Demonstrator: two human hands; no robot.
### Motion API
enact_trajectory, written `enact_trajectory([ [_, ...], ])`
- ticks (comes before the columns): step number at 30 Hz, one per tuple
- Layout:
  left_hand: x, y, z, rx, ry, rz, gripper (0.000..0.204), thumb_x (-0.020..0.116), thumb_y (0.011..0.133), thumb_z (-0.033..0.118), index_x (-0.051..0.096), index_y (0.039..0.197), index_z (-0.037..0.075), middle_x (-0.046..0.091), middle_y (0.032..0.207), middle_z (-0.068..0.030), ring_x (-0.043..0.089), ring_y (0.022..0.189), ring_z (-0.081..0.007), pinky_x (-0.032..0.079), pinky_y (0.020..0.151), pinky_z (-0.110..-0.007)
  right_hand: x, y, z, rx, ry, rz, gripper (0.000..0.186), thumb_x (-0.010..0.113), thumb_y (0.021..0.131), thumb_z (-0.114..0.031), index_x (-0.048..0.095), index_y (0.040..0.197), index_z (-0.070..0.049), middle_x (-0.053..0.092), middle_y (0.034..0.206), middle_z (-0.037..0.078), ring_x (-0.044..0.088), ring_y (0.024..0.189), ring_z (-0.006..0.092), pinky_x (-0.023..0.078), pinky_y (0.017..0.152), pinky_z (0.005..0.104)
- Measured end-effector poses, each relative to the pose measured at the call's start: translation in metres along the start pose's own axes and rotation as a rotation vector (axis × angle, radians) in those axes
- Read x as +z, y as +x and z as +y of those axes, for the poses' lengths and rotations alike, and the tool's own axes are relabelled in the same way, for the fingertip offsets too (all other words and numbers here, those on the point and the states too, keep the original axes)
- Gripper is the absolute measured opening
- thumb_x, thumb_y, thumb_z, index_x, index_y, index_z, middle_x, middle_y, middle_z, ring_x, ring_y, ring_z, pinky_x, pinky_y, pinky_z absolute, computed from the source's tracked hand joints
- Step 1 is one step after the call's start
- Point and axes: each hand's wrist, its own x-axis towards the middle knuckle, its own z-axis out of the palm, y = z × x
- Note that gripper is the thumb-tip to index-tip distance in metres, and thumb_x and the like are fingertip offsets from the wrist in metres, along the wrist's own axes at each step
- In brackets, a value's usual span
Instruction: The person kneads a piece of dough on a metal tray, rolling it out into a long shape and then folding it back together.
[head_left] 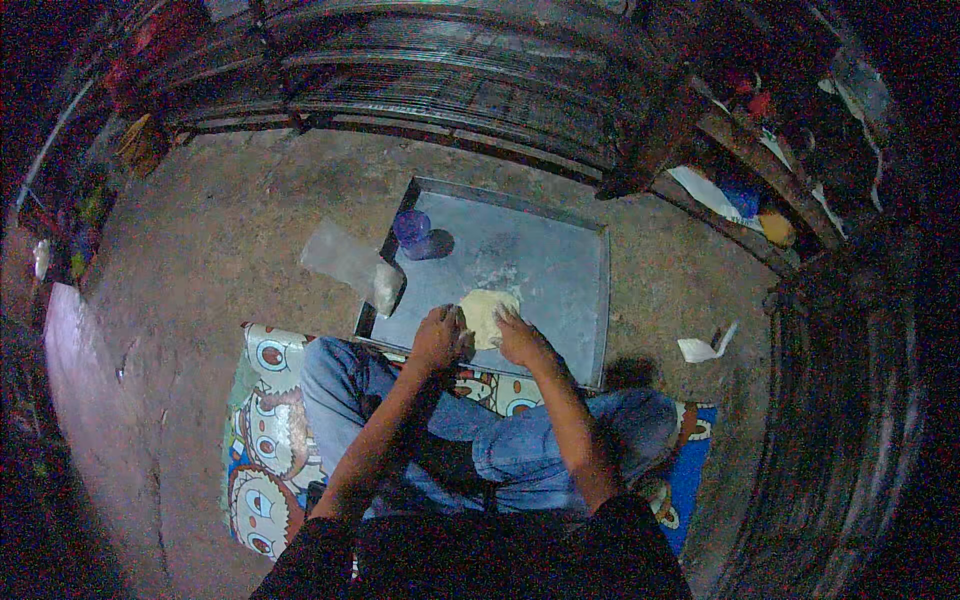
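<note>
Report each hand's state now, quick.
Left hand: curled at the left edge of the pale dough; grip cannot be told.
Right hand: open, against the pale dough's right side.

Cream dough (484, 312), grey tray (555, 260), purple cup (410, 226), blue jeans (625, 418), black shirt (520, 555); mat (272, 440) patterned with brown-and-white cartoon faces, some blue.

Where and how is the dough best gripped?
Likely by the left and right edges of the dough, from the near side: it lies low and rounded on the tray, with left hand and right hand at those edges.
</note>
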Motion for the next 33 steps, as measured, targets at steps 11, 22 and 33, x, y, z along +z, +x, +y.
enact_trajectory([
  [11,0.040,0.050,0.027,-0.278,0.150,0.049,0.044,0.062,0.075,0.024,0.051,0.113,0.004,0.056,0.098,-0.0188,0.054,0.093,-0.0370,0.049,0.074,-0.043,-0.026,-0.001,0.002,0.053,0.136,-0.018,0.059,0.059,0.079,-0.016,0.038,0.134,-0.005,0.037,0.137,0.017,0.041,0.124,0.0313,0.038,0.100,0.0398],
  [22,0.011,0.062,0.024,-0.140,-0.152,0.023,0.034,0.067,0.072,0.015,0.053,0.100,0.004,0.063,0.084,-0.0167,0.061,0.071,-0.0384,0.051,0.065,-0.041,-0.059,-0.008,-0.009,-0.013,0.187,0.260,0.078,0.077,0.064,-0.021,0.039,0.130,-0.003,0.053,0.123,0.018,0.051,0.114,0.0332,0.042,0.096,0.0397],
  [33,-0.041,0.059,0.036,-0.348,-1.197,0.004,0.029,0.063,0.084,0.016,0.050,0.107,0.004,0.063,0.082,-0.0110,0.063,0.066,-0.0180,0.051,0.053,-0.031,-0.074,-0.005,-0.019,0.151,0.471,0.112,0.068,0.078,0.062,-0.027,0.048,0.122,-0.013,0.063,0.106,0.013,0.061,0.095,0.0321,0.049,0.080,0.0424],
])
